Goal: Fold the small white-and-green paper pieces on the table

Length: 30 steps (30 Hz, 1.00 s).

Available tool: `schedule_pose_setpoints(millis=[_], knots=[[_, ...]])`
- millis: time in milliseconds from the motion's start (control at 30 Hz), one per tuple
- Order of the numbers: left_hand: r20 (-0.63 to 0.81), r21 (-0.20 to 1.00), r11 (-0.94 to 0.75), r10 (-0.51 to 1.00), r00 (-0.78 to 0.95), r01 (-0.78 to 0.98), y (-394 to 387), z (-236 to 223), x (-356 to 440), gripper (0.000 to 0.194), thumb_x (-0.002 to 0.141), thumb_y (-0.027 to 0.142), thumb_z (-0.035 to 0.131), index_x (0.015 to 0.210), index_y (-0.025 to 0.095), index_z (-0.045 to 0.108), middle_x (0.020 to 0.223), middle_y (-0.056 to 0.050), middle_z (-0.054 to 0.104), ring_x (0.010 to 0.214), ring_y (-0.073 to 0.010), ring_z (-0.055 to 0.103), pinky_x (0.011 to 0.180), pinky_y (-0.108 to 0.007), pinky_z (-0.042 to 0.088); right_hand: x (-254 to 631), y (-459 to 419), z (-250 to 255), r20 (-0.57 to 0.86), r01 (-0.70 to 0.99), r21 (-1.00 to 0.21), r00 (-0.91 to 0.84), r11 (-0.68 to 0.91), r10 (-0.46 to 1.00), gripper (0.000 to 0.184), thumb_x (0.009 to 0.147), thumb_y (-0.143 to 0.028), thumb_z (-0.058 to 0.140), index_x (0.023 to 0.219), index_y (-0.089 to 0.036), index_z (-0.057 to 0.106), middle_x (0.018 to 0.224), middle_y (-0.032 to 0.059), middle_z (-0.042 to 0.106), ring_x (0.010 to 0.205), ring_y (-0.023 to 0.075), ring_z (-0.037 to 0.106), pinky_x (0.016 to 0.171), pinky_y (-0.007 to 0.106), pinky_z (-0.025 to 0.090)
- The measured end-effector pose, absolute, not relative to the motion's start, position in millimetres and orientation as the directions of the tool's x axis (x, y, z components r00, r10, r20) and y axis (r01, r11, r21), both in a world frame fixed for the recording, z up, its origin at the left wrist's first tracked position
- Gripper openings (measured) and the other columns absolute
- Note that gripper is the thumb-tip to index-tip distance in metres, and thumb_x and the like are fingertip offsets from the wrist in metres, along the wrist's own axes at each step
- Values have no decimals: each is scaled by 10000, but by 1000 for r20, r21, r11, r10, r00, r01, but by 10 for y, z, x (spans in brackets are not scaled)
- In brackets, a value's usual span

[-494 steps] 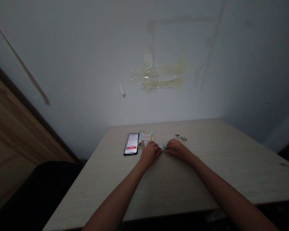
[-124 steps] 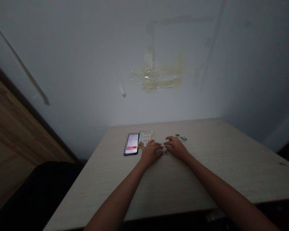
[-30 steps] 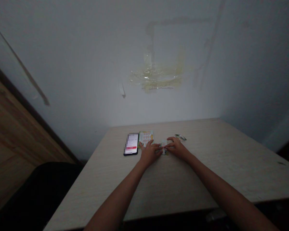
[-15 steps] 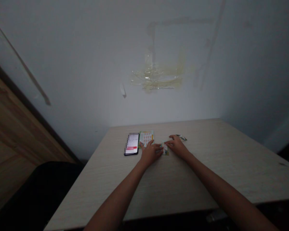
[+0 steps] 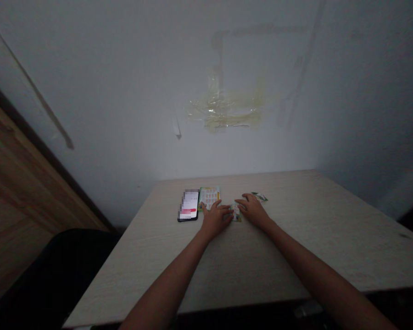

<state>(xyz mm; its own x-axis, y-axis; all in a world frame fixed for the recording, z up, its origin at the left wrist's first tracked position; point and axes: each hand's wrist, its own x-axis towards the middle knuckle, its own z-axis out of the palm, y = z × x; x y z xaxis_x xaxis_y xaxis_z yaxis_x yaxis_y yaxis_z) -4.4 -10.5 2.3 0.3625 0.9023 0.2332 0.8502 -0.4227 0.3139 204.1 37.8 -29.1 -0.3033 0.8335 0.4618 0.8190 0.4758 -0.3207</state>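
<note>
My left hand (image 5: 215, 218) rests on the table with its fingers spread. Its fingertips touch the left side of a small printed card or packet (image 5: 236, 214), whose exact kind I cannot make out. The thumb reaches the lower edge of a larger printed sheet (image 5: 209, 196) with rows of small pictures. At the right side of the small printed piece, my right hand (image 5: 253, 211) has its fingers apart and bent, holding nothing visible. Just behind that hand lies a small dark-and-white printed piece (image 5: 260, 196), partly covered by the fingers.
A phone (image 5: 188, 206) with a lit screen lies left of the printed sheet. The pale table (image 5: 151, 270) meets a wall (image 5: 124, 114) bearing yellowed tape (image 5: 227, 112). A black object (image 5: 69, 261) stands at the left, beside a wooden panel (image 5: 17, 183).
The right hand's fingers have drawn back slightly from the small printed piece. The left hand has stayed nearly still. The view has shifted a little.
</note>
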Motion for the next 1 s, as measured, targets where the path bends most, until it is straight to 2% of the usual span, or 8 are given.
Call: schedule_pose_setpoints(millis=[133,233,533,833,1000], knots=[[241,336,-415,906,349,845,-111,16,-44,284,904,506,542,1141,415,669,1317,18,628,1377,-325,344,1046,-781,-75,2072,379,-315,468,812,-300,-332,501,819,341,901,-307,565,1220,-235,663,1275,135,561,1218,273,486,1052,457,387],[249,334,-412,906,342,848,-108,0,-49,288,880,515,575,1139,418,658,1317,32,624,1375,-318,340,1042,-785,-74,2098,378,-318,462,781,-336,-350,526,815,326,885,-304,585,1181,-209,682,1267,137,569,1215,273,491,1053,456,390],[304,276,-338,919,252,900,-104,-12,-60,471,838,574,583,1255,353,586,1405,-40,540,1372,-349,335,1066,-778,34,2153,387,-328,502,714,-479,-255,510,827,226,810,-311,677,985,-175,722,1144,124,606,1144,263,524,1037,446,396],[283,279,-295,935,215,914,-89,-15,-64,420,839,579,570,1161,326,659,1431,-38,508,1387,-369,301,1054,-790,38,2190,439,-337,531,647,-571,-177,504,829,120,760,-272,709,833,-181,682,1019,97,643,1043,254,561,974,437,416],[293,324,-314,930,220,892,-78,-1,-69,343,825,514,626,1117,341,677,1416,-23,529,1380,-356,314,1053,-785,42,2199,437,-343,554,607,-597,-162,525,817,124,741,-271,726,811,-191,661,997,86,654,1011,249,571,950,425,419]])
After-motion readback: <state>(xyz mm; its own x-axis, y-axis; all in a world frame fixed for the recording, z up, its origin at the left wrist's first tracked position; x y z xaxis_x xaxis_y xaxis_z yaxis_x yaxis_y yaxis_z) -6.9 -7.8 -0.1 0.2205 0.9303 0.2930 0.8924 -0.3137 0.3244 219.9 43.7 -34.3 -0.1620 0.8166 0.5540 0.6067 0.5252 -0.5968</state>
